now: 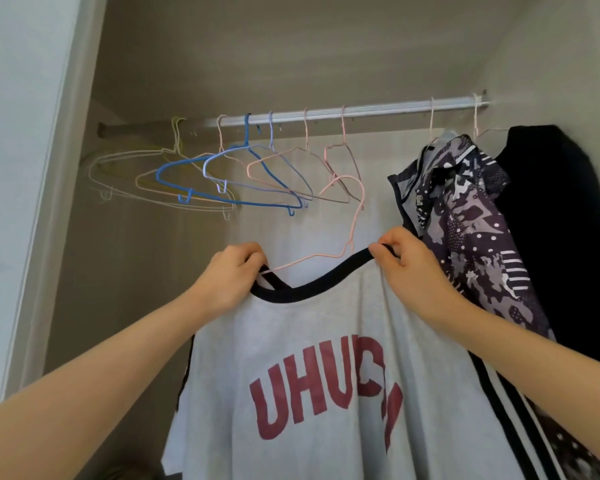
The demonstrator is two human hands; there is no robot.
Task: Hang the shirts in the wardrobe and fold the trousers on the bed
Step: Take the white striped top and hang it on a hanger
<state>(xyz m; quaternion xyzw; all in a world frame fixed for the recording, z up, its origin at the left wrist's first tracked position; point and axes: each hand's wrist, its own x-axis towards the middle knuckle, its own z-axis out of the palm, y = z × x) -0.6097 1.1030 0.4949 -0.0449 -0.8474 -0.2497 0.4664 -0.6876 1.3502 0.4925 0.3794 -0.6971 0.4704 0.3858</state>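
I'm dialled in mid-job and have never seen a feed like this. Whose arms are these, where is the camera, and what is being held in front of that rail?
There is no machine here: these are a person's two bare arms, filmed by one wide-angle camera worn on their head, looking into an open wardrobe.

The left hand and the right hand each grip the black neckline of a grey shirt with red letters. A thin pink wire hanger is partly slipped into that neckline; its hook is not yet on the white metal rail.

On the rail to the left hang several empty wire hangers, among them a bright blue wire hanger. To the right hang a purple patterned garment and a black garment. No bed or trousers appear in this view.
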